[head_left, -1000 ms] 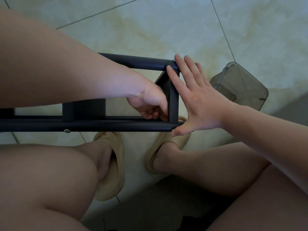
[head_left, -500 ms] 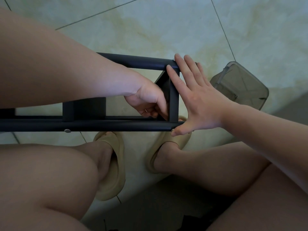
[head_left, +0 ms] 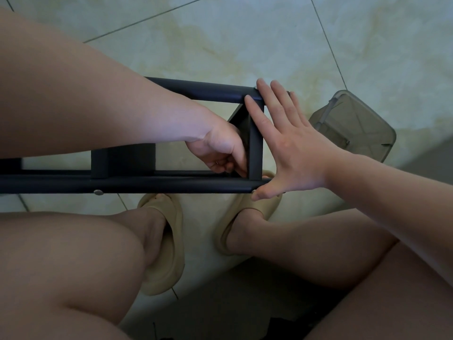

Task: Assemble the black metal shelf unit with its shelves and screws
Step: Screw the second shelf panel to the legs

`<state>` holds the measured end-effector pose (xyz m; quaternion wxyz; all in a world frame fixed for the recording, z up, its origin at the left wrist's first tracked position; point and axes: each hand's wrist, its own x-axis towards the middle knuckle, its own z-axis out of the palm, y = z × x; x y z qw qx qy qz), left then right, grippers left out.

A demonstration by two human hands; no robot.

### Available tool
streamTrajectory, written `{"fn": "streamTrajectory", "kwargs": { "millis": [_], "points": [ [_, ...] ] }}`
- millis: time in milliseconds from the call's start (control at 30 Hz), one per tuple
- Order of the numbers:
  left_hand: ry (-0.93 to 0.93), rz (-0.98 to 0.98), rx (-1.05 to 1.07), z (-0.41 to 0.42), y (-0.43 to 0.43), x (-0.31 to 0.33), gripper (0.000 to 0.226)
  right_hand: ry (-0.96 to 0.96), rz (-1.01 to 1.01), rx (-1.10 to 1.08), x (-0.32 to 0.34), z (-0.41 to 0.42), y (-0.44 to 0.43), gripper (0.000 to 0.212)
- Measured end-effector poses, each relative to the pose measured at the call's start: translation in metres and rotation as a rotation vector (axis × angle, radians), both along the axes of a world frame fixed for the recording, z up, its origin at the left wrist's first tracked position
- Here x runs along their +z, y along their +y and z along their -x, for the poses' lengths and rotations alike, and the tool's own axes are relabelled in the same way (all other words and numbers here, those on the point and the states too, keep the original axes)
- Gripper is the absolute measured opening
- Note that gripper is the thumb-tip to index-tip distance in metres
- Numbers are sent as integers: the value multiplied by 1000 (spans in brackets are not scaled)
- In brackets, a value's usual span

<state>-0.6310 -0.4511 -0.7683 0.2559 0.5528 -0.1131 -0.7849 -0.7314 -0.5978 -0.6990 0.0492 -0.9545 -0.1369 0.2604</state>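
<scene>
The frame (head_left: 147, 185) lies on its side across the view, its near rail just above the slippers (head_left: 166, 241), with one screw head (head_left: 98, 192) showing on that rail. The right hand (head_left: 289, 143) is spread flat against the frame's end, fingers straight along the end bar (head_left: 256, 143) and thumb at the tip of the near rail, so it braces rather than grips. If that palm slips, the frame could likely slide sideways or roll toward the feet.

The left hand (head_left: 220, 148) reaches inside the corner with its fingers curled tight against the bar. I cannot tell whether they pinch a screw or only feel for the hole. Working blind there, a small part could drop onto the floor (head_left: 245, 33) and skitter off, or a screw could start crooked and bind.

Beyond the far rail (head_left: 201, 90), the box (head_left: 355, 126) sits well apart, a reach away if another part is needed.
</scene>
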Motion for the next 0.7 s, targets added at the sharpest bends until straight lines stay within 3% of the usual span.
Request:
{"fn": "streamTrajectory", "kwargs": {
  "millis": [300, 500, 700],
  "points": [
    [54, -12, -4, -5, 3, 0, 26, -9, -1, -1, 0, -1, 0, 150],
    [89, -55, 47, 3, 0, -4, 11, -15, -1, -1, -1, 0, 0, 152],
    [88, -57, 79, 4, 0, -4, 13, -23, 0, 3, -1, 0, 0, 152]
  ]
}}
